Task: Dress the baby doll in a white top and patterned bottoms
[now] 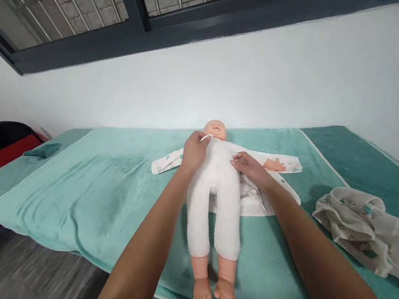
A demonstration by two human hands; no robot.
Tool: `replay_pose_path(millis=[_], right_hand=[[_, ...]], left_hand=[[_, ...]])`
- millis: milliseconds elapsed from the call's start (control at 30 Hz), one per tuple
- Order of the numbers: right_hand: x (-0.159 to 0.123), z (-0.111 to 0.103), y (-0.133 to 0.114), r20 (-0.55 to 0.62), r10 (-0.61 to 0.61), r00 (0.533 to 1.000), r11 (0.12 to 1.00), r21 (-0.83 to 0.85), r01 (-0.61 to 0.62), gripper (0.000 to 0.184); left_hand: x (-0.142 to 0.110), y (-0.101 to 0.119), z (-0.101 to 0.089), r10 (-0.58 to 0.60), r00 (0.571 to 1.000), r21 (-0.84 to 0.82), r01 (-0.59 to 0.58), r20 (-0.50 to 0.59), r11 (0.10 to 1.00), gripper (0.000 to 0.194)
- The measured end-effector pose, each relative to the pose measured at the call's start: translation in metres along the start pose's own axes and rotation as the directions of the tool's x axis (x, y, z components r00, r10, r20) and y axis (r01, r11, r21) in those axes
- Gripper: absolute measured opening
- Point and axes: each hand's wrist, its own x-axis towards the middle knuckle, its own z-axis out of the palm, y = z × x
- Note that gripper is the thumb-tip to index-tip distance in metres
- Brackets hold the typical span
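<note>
A baby doll [211,179] with a white cloth body lies face up, its head toward the wall and its bare feet toward me. Beneath it a white printed baby shirt [257,203] is spread, sleeves out to both sides. One doll hand [274,164] shows at the right sleeve; the other is hidden. By the doll's neck, my left hand [195,149] is closed on a white fabric edge that looks like the shirt's collar. My right hand [249,165] is closed in a pinch beside the doll's waist; what lies between its fingertips cannot be made out.
Crumpled printed baby clothing [368,227] lies at the right on the green-covered bed [93,194]. A small folded green cloth [43,151] is at the far left, near a black and red chair [4,144]. Behind the bed stands a white wall [186,89] under a window.
</note>
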Motion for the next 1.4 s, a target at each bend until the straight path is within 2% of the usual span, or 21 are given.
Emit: replay_pose_path(millis=[167, 233, 300, 367, 433, 500, 600, 700, 800, 900, 967, 1033, 1100, 1200, 1333, 1400], right_hand=[[0.002, 0.0, 0.003, -0.015, -0.007, 1.0, 0.999, -0.035, 0.006, 0.045], [0.003, 0.0, 0.003, 0.001, -0.014, 1.0, 0.999, -0.031, 0.014, 0.044], [0.003, 0.0, 0.004, 0.006, -0.019, 1.0, 0.999, -0.038, 0.019, 0.044], [0.003, 0.0, 0.005, -0.005, -0.025, 1.0, 0.998, -0.063, 0.024, 0.043], [0.003, 0.0, 0.005, -0.02, -0.035, 0.999, 0.995, -0.094, 0.033, 0.041], [0.002, 0.0, 0.004, -0.028, -0.045, 0.999, 0.991, -0.126, 0.041, 0.04], [0.001, 0.0, 0.002, -0.036, -0.051, 0.998, 0.985, -0.166, 0.044, 0.038], [-0.001, 0.0, 0.0, -0.031, -0.044, 0.999, 0.98, -0.194, 0.037, 0.035], [-0.001, 0.0, 0.0, -0.023, -0.048, 0.999, 0.977, -0.209, 0.042, 0.034], [-0.001, -0.001, 0.001, -0.018, -0.048, 0.999, 0.975, -0.218, 0.043, 0.035], [-0.001, -0.001, 0.001, -0.021, -0.048, 0.999, 0.973, -0.225, 0.042, 0.035], [-0.001, -0.001, 0.001, -0.023, -0.05, 0.998, 0.972, -0.23, 0.044, 0.035], [0.0, -0.001, 0.002, -0.018, -0.057, 0.998, 0.972, -0.227, 0.051, 0.035], [0.001, -0.001, 0.004, -0.007, -0.059, 0.998, 0.975, -0.217, 0.056, 0.036], [0.002, -0.001, 0.005, -0.005, -0.064, 0.998, 0.973, -0.223, 0.061, 0.038], [0.001, -0.001, 0.005, -0.005, -0.074, 0.997, 0.969, -0.235, 0.07, 0.037]], left_hand=[[-0.029, 0.028, 0.002, -0.058, 0.992, 0.217, 0.032, 0.116, 0.976, 0.007], [-0.045, 0.039, -0.002, -0.037, 0.99, 0.255, 0.002, 0.135, 0.967, 0.004], [-0.058, 0.048, -0.007, -0.013, 0.99, 0.16, -0.01, 0.14, 0.987, 0.006], [-0.068, 0.054, -0.014, -0.043, 0.993, -0.039, 0.047, 0.114, 0.998, 0.011], [-0.073, 0.053, -0.021, -0.093, 0.994, -0.243, 0.106, 0.065, 0.964, 0.017], [-0.076, 0.045, -0.028, -0.123, 0.992, -0.339, 0.115, -0.001, 0.934, 0.021], [-0.085, 0.021, -0.039, -0.141, 0.985, -0.245, 0.114, -0.098, 0.963, 0.024], [-0.104, -0.01, -0.048, -0.143, 0.989, -0.057, 0.14, -0.049, 0.988, 0.033], [-0.125, -0.034, -0.056, -0.168, 0.986, 0.052, 0.167, 0.014, 0.985, 0.047], [-0.138, -0.042, -0.06, -0.232, 0.973, 0.078, 0.23, 0.014, 0.97, 0.041], [-0.143, -0.038, -0.06, -0.183, 0.983, 0.109, 0.182, 0.001, 0.977, 0.03], [-0.146, -0.029, -0.058, -0.059, 0.998, 0.151, 0.056, 0.015, 0.987, 0.025], [-0.148, -0.021, -0.055, 0.041, 0.995, 0.16, -0.055, 0.087, 0.986, 0.031], [-0.147, -0.016, -0.053, 0.113, 0.978, 0.127, -0.136, 0.176, 0.983, 0.039], [-0.142, -0.018, -0.052, 0.199, 0.978, 0.115, -0.204, 0.054, 0.972, 0.031], [-0.143, -0.02, -0.052, 0.186, 0.98, 0.133, -0.193, 0.067, 0.972, 0.032]])
